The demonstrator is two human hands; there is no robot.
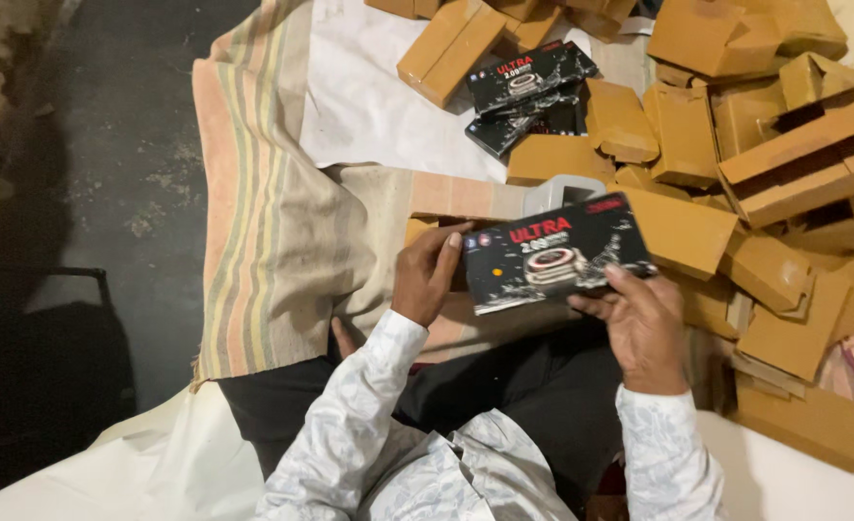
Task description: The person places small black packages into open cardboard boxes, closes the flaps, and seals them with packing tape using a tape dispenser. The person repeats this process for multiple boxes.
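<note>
slippage is my worry: my left hand and right hand pinch only the ends of the black watch box, held above my lap just beside the brown carton pile, so it might tip loose.

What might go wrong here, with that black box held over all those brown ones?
1. The black box is held only at its two ends, by the left hand and right hand; it might slip and fall into the person's lap.
2. The brown boxes lie in a loose, tilted heap beside the right hand; a nudge could make them slide.
3. The light is dim, so a dent or flaw on the box could go unseen.
</note>
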